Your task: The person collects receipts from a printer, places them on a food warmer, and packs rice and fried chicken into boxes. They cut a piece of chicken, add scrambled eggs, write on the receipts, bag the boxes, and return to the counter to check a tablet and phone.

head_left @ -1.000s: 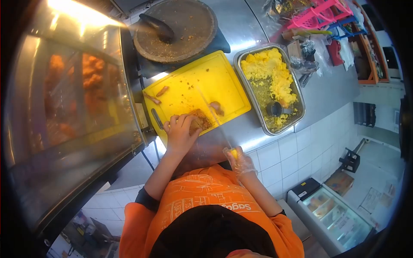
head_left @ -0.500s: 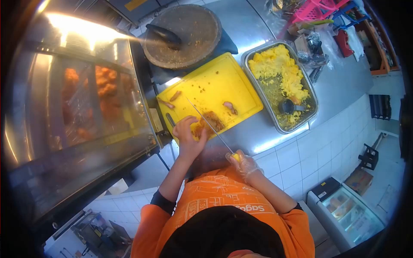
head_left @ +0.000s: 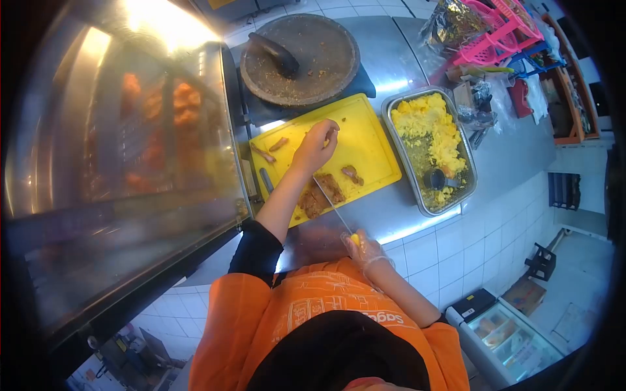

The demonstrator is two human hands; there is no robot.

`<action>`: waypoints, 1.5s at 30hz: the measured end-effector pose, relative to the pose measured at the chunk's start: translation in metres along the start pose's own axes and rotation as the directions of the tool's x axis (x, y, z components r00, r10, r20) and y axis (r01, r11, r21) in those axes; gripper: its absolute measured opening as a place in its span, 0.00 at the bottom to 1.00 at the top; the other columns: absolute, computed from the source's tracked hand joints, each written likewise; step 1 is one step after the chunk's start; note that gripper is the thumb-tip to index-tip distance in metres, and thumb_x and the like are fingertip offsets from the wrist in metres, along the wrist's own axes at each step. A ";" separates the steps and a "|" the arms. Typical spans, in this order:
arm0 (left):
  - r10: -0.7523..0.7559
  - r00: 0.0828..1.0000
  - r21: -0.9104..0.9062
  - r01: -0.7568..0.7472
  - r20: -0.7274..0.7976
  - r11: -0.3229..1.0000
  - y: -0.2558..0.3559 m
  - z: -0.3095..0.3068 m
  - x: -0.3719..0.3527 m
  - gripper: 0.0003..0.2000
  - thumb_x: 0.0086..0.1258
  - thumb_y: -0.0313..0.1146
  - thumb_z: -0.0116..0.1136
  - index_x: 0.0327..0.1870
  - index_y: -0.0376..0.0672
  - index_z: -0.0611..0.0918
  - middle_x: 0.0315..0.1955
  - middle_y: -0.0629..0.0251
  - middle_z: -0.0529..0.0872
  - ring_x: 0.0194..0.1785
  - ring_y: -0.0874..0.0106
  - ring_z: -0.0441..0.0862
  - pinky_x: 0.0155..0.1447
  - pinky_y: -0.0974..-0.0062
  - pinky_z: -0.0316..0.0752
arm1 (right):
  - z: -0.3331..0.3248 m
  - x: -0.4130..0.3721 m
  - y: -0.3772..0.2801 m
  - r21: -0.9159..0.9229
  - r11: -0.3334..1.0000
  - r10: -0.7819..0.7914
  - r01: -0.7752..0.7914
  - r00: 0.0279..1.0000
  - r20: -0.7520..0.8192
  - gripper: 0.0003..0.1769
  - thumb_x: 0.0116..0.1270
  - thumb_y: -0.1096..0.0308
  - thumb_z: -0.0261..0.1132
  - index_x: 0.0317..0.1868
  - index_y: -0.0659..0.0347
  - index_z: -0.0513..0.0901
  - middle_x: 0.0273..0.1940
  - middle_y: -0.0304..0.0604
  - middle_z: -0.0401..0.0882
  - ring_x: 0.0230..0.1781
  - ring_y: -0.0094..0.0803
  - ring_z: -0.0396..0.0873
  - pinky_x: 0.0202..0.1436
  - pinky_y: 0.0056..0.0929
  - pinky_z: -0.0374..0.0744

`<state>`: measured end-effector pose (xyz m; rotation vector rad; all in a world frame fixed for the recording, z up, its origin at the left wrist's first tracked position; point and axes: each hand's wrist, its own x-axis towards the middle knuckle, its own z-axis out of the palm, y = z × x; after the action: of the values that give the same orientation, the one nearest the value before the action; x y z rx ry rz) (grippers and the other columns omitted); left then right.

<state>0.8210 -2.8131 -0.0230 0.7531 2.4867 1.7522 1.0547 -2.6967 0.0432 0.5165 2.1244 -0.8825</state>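
Note:
My right hand [head_left: 365,249], in a clear plastic glove, is closed around the yellow handle of a long knife [head_left: 335,210]. The blade lies across browned cooked meat [head_left: 313,201], which shows as two pieces on a yellow cutting board [head_left: 375,153]. Above the board's middle hangs my bare left hand [head_left: 317,144], its fingers curled in; whatever they hold, if anything, is hidden. My left forearm covers the knife's far end. A smaller meat scrap [head_left: 352,174] sits to the right, and thin strips [head_left: 263,153] lie at the board's left side.
Behind the board stands a stone mortar [head_left: 326,78] with a dark pestle [head_left: 277,55]. A metal tray [head_left: 471,176] of yellow crumbly food with a dark scoop [head_left: 433,178] is at the right. A lit glass cabinet [head_left: 150,143] flanks the left. Pink baskets [head_left: 502,32] stand far right.
My left hand has lifted off the meat and moved away from me over the board. The meat now shows a split along the blade. The knife stays in my right hand.

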 end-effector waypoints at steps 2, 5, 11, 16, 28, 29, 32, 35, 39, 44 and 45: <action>-0.002 1.000 -0.004 0.002 0.002 1.000 0.003 0.001 0.004 0.06 0.65 0.26 0.55 0.41 0.41 0.75 0.29 0.56 0.78 0.34 0.63 0.79 0.39 0.68 0.73 | 0.005 0.006 0.008 0.025 0.998 -0.062 0.063 0.997 -0.054 0.24 0.70 0.43 0.49 0.51 0.56 0.67 0.38 0.63 0.79 0.42 0.62 0.77 0.43 0.53 0.74; -0.041 0.998 -0.020 0.042 0.039 0.999 0.006 0.001 0.010 0.06 0.64 0.27 0.56 0.40 0.41 0.74 0.25 0.57 0.77 0.32 0.64 0.79 0.37 0.68 0.73 | 0.005 0.004 0.005 0.000 0.993 -0.117 0.117 0.987 -0.109 0.24 0.71 0.43 0.48 0.51 0.56 0.69 0.37 0.63 0.80 0.42 0.62 0.77 0.43 0.53 0.74; 0.080 0.994 0.050 -0.084 0.079 0.995 0.017 0.007 0.010 0.03 0.64 0.26 0.55 0.36 0.41 0.75 0.19 0.62 0.73 0.24 0.71 0.74 0.32 0.72 0.70 | 0.030 0.028 0.037 0.022 0.985 -0.160 0.171 0.954 -0.252 0.24 0.71 0.44 0.48 0.50 0.56 0.72 0.36 0.61 0.80 0.41 0.63 0.77 0.42 0.52 0.74; 0.309 0.946 0.104 -0.298 -0.102 0.949 0.054 -0.015 0.016 0.05 0.63 0.26 0.57 0.39 0.40 0.77 0.22 0.62 0.74 0.26 0.69 0.74 0.33 0.72 0.70 | 0.024 0.009 0.031 -0.025 0.976 -0.217 0.217 0.951 -0.218 0.23 0.72 0.44 0.48 0.48 0.56 0.73 0.36 0.60 0.81 0.41 0.62 0.77 0.41 0.52 0.74; -0.021 0.992 0.124 0.037 -0.125 0.992 0.027 -0.039 -0.042 0.09 0.63 0.31 0.59 0.42 0.41 0.76 0.16 0.60 0.73 0.20 0.64 0.73 0.27 0.67 0.68 | 0.035 -0.005 0.014 -0.106 0.979 -0.185 0.176 0.979 -0.079 0.26 0.70 0.40 0.48 0.54 0.52 0.66 0.39 0.67 0.79 0.44 0.64 0.77 0.47 0.55 0.74; -0.103 0.989 0.110 0.114 -0.102 0.987 0.020 -0.040 -0.042 0.09 0.63 0.32 0.59 0.41 0.41 0.76 0.15 0.61 0.72 0.19 0.64 0.73 0.26 0.67 0.67 | 0.027 -0.009 0.001 -0.146 0.982 -0.128 0.121 0.991 -0.041 0.25 0.71 0.42 0.47 0.55 0.53 0.66 0.38 0.67 0.79 0.43 0.64 0.77 0.47 0.54 0.74; -0.182 0.981 0.081 0.187 -0.069 0.979 0.019 -0.034 -0.039 0.09 0.63 0.32 0.60 0.41 0.42 0.76 0.14 0.61 0.71 0.18 0.64 0.72 0.25 0.66 0.66 | 0.043 0.012 0.023 -0.161 0.976 -0.157 0.148 0.987 -0.046 0.24 0.71 0.45 0.49 0.53 0.56 0.67 0.38 0.66 0.79 0.43 0.63 0.77 0.46 0.54 0.74; -0.062 0.996 0.192 0.072 -0.056 0.979 0.034 -0.030 -0.036 0.09 0.63 0.33 0.60 0.40 0.42 0.76 0.15 0.61 0.72 0.19 0.64 0.74 0.26 0.66 0.67 | 0.046 0.002 0.027 -0.158 0.967 -0.218 0.200 0.970 -0.104 0.20 0.73 0.49 0.47 0.51 0.55 0.69 0.41 0.61 0.78 0.41 0.62 0.78 0.45 0.52 0.76; 0.214 0.966 0.187 -0.185 -0.147 0.965 0.059 -0.026 -0.012 0.08 0.63 0.32 0.60 0.40 0.42 0.78 0.17 0.60 0.73 0.21 0.65 0.73 0.27 0.69 0.68 | 0.046 0.004 0.053 -0.235 0.900 -0.404 0.368 0.905 -0.130 0.17 0.74 0.51 0.45 0.52 0.51 0.71 0.45 0.59 0.77 0.40 0.63 0.77 0.44 0.53 0.76; 0.275 0.961 0.171 -0.264 -0.042 0.949 0.053 0.007 0.006 0.08 0.63 0.33 0.61 0.41 0.42 0.78 0.18 0.60 0.73 0.22 0.66 0.74 0.28 0.70 0.69 | 0.016 -0.004 0.033 -0.100 0.989 -0.130 0.109 0.965 -0.230 0.21 0.71 0.46 0.50 0.54 0.51 0.67 0.34 0.66 0.79 0.36 0.67 0.76 0.40 0.57 0.75; 0.223 0.974 0.160 -0.227 0.043 0.961 0.048 0.008 0.006 0.10 0.63 0.34 0.61 0.41 0.42 0.78 0.16 0.59 0.73 0.21 0.65 0.74 0.28 0.69 0.69 | 0.022 0.002 0.041 -0.113 0.985 -0.156 0.131 0.955 -0.254 0.21 0.71 0.46 0.49 0.53 0.51 0.67 0.34 0.66 0.78 0.36 0.67 0.76 0.40 0.58 0.74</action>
<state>0.8360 -2.7913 0.0187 1.1025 2.6445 1.5982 1.0891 -2.6846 0.0136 0.4536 2.4588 -0.8246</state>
